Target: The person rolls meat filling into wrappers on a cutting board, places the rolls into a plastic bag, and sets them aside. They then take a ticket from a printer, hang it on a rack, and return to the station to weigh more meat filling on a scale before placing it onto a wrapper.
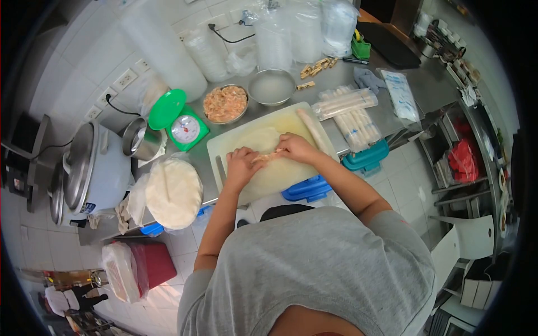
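A pale round wrapper sheet (258,139) lies on a whitish cutting board (224,147) in front of me. A narrow strip of minced meat filling (267,157) runs across the sheet's near part. My left hand (244,166) has its fingers bent down onto the strip's left end. At the right end, my right hand (296,148) pinches the filling with its fingertips close together. Part of the strip is hidden under the fingers. One finished long pale roll (315,130) rests along the board's right side.
A bowl of minced filling (225,104), an empty-looking metal bowl (272,87) and a green scale (185,129) stand behind the board. A stack of round wrappers (174,194) is at left. Packed rolls (356,124) lie at right, near wooden clothespins (318,68).
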